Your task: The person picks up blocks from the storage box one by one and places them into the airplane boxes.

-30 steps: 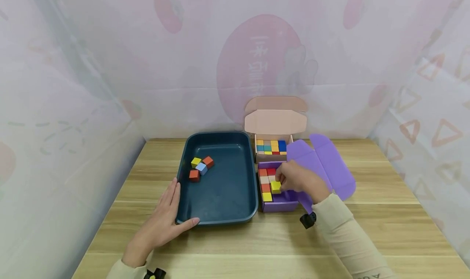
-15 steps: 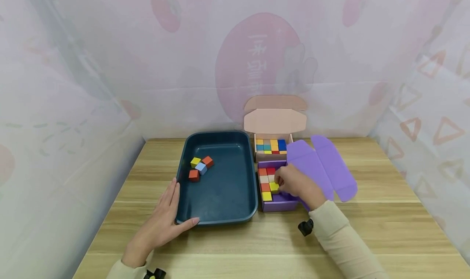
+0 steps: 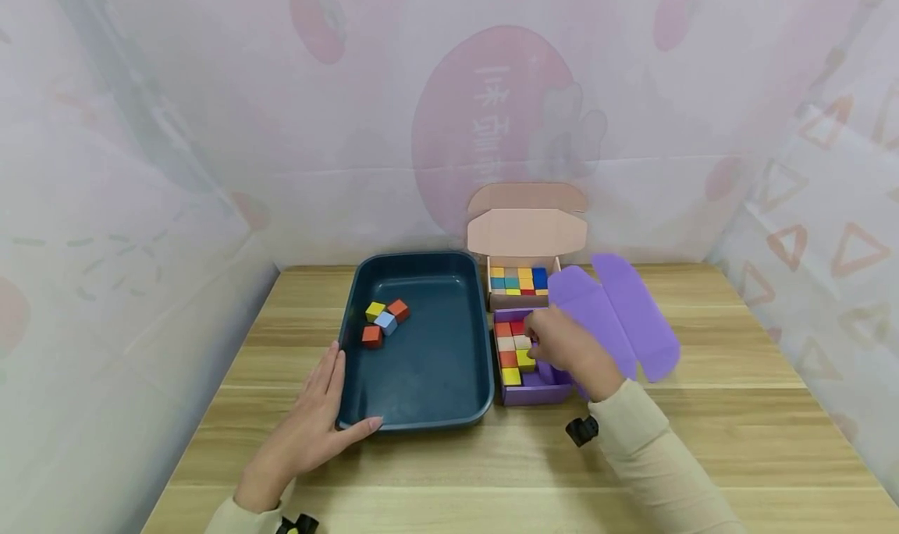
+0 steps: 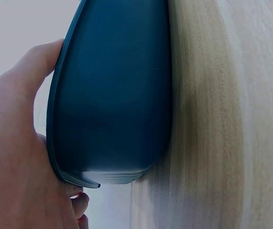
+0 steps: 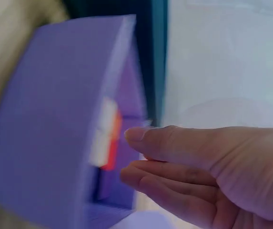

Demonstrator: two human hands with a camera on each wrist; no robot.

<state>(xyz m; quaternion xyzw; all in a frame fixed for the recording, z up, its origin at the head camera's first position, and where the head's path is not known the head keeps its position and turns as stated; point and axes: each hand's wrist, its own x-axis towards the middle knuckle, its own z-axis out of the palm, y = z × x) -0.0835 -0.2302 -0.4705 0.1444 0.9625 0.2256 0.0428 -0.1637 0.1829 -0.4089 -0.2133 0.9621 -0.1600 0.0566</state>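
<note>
At the dark blue tray's (image 3: 435,378) near-left corner rests my left hand (image 3: 305,428). Its fingers lie straight along the left side and its thumb touches the front rim; the left wrist view shows this hand (image 4: 22,129) against the tray wall (image 4: 112,95). My right hand (image 3: 562,339) is over the purple box (image 3: 536,395), thumb and fingers apart in the right wrist view. Just beside its fingertips, a yellow cube (image 3: 525,361) sits in the box's second column. The left column holds several cubes, including a yellow one (image 3: 510,376) nearest the front.
Inside the tray lie a yellow cube (image 3: 375,311), a light blue cube (image 3: 385,322) and two red-orange cubes (image 3: 372,336). Behind the purple box stands a pale cardboard box (image 3: 527,233) filled with coloured cubes. The purple lid (image 3: 611,307) spreads open to the right.
My right hand has lowered the yellow cube leftward into the purple box's second column and let it go, then drawn slightly up. My left hand has stayed at the tray.
</note>
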